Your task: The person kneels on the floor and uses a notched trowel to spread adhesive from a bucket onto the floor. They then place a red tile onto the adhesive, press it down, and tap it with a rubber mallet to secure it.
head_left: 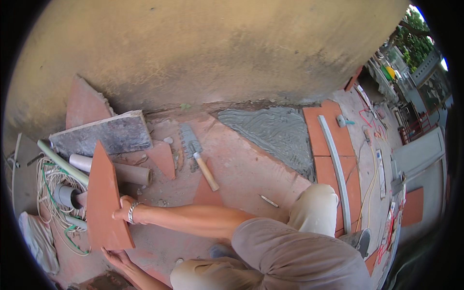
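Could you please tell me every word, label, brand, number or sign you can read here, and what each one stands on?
There is no text I can read anywhere in this view.
Cut tile in the right hand: no lettering visible.
Trowel and long metal bar: no lettering I can make out.
Narrow white strip at the right: any marks are too small to read.

At left, a raised tile (pixel 104 208) before a cable coil (pixel 46 193); rightward, a trowel (pixel 196 153), then mortar (pixel 273 137) along the wall (pixel 217 48), then floor tiles (pixel 324 171) bearing a bar (pixel 337 166).
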The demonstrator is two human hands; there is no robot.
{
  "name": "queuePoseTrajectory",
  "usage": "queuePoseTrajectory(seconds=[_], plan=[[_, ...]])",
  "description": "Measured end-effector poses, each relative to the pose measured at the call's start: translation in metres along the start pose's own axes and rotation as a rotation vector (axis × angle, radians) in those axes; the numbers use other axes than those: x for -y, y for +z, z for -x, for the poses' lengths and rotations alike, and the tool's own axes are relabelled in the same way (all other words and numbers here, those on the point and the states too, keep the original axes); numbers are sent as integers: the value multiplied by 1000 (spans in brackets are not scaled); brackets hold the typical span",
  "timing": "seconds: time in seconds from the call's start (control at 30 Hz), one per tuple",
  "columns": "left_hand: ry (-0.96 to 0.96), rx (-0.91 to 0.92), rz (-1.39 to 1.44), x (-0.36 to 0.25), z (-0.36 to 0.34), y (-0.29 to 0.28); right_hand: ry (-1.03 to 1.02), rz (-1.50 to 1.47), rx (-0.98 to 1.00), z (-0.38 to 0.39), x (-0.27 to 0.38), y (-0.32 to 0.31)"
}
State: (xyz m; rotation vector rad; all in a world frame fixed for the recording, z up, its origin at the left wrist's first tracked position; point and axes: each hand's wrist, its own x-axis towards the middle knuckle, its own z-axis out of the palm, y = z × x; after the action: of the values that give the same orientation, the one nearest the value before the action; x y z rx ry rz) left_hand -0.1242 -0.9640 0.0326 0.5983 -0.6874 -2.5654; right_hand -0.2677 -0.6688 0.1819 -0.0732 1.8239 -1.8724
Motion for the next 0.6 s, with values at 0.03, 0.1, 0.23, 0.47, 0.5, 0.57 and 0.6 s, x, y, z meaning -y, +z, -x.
queuePoseTrajectory(seconds=[0.03,0.1,0.23,0.47,0.5,0.57,0.6], plan=[[12,-56,22,10,18,4,-77,66,-39,20,7,-12],[-13,167,158,32,55,15,-81,96,175,60,18,-59],[-74,491,235,68,110,86,-377,214,365,130,77,-154],[-282,1107,175,119,146,289,-694,387,54,288,165,-329],[-264,1032,112,133,157,315,-714,232,-73,317,164,-354],[-255,1052,-66,168,184,364,-768,-112,-358,356,157,-404],[-260,1068,-163,188,198,388,-771,-311,-379,376,152,-430]])
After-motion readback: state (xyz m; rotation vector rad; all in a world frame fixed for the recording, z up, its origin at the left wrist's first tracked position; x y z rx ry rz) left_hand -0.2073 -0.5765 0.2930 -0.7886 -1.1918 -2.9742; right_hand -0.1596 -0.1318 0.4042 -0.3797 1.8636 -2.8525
